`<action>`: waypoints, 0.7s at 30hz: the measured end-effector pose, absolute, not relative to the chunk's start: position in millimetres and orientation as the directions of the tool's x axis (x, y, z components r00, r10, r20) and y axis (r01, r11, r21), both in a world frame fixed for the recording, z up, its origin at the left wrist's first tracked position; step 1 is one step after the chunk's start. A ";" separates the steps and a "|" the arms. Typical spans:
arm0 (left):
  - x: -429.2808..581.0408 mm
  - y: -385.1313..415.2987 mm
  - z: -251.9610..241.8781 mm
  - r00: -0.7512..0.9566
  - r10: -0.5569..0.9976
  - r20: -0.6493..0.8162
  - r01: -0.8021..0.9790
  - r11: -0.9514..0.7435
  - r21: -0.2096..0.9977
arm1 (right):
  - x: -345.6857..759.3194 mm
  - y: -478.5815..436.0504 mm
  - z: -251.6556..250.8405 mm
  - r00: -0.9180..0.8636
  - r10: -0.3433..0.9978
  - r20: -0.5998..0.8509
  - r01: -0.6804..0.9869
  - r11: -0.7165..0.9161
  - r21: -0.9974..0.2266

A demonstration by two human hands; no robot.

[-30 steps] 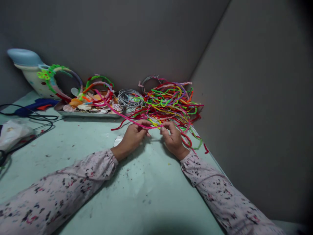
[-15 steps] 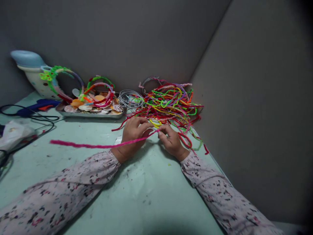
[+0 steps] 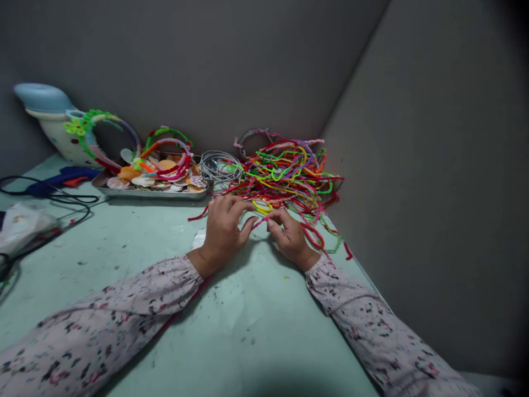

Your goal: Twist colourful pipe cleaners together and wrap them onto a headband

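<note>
A bright pink pipe cleaner [image 3: 260,221] stretches between my two hands, low over the table. My right hand [image 3: 289,236] is closed, pinching it between thumb and index finger. Close by on the left, my left hand [image 3: 225,229] is curled with its thumb along the pipe cleaner; a gap shows between thumb and index finger, and the other fingertips are hidden. The pipe cleaner's long tail passes behind this hand and shows as a pink strip along the lower edge of the left sleeve [image 3: 165,286]. Just beyond my fingertips lies a yellow pipe cleaner loop [image 3: 262,208].
Behind my hands lies a tangled heap of coloured pipe cleaners [image 3: 289,171]. Left of it are coiled grey wire [image 3: 221,167] and a metal tray [image 3: 157,194] of shells and wrapped hoops. A blue tool [image 3: 61,179], black cable [image 3: 85,207] and plastic bag [image 3: 27,223] lie farther left.
The pink tail has swung from across the front of my left wrist to beneath the left forearm. My left thumb has moved away from the index finger. My right hand keeps its pinch.
</note>
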State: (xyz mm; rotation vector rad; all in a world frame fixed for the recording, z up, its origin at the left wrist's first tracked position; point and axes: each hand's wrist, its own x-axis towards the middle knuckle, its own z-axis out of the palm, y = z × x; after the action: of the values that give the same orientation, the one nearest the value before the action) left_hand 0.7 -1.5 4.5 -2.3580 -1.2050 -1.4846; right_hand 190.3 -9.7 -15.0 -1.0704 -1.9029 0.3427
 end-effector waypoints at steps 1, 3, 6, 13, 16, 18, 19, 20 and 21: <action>1.6 -2.6 4.6 0.178 0.601 0.779 0.650 -0.667 0.366 | 190.3 -9.5 -15.3 -0.201 0.799 0.567 0.539 0.573 -0.617; 3.8 -4.1 3.7 0.155 0.706 0.691 0.575 -0.633 0.518 | 190.0 -9.5 -15.6 -0.178 0.809 0.561 0.534 0.558 -0.636; 7.3 -4.6 1.2 0.177 0.860 0.478 0.433 -0.504 0.748 | 189.5 -9.9 -15.8 -0.187 0.808 0.559 0.529 0.563 -0.635; 10.9 -2.1 0.0 0.246 0.945 0.213 0.149 -0.254 0.956 | 188.9 -9.6 -16.9 -0.245 0.774 0.584 0.537 0.609 -0.583; 10.0 -2.0 1.0 0.280 0.943 0.179 0.135 -0.224 0.965 | 189.1 -9.3 -17.2 -0.260 0.765 0.589 0.548 0.619 -0.562; 9.7 -1.6 1.2 0.294 0.943 0.154 0.138 -0.201 0.970 | 189.0 -9.3 -17.3 -0.268 0.758 0.595 0.554 0.627 -0.548; 9.8 -1.3 1.1 0.299 0.944 0.138 0.138 -0.186 0.973 | 188.9 -9.4 -17.4 -0.273 0.753 0.599 0.556 0.631 -0.541; 10.0 -0.9 0.7 0.303 0.945 0.121 0.137 -0.168 0.976 | 188.7 -9.4 -17.4 -0.278 0.749 0.601 0.558 0.635 -0.534; 10.4 -0.6 0.1 0.306 0.947 0.103 0.134 -0.149 0.980 | 188.5 -9.5 -17.5 -0.283 0.746 0.603 0.560 0.639 -0.527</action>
State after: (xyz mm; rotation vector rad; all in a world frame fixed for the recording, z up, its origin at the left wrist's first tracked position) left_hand 10.4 -0.6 0.1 -3.0698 -2.0384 -1.9723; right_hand 188.5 -9.5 -17.5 -1.0244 -1.9761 0.2657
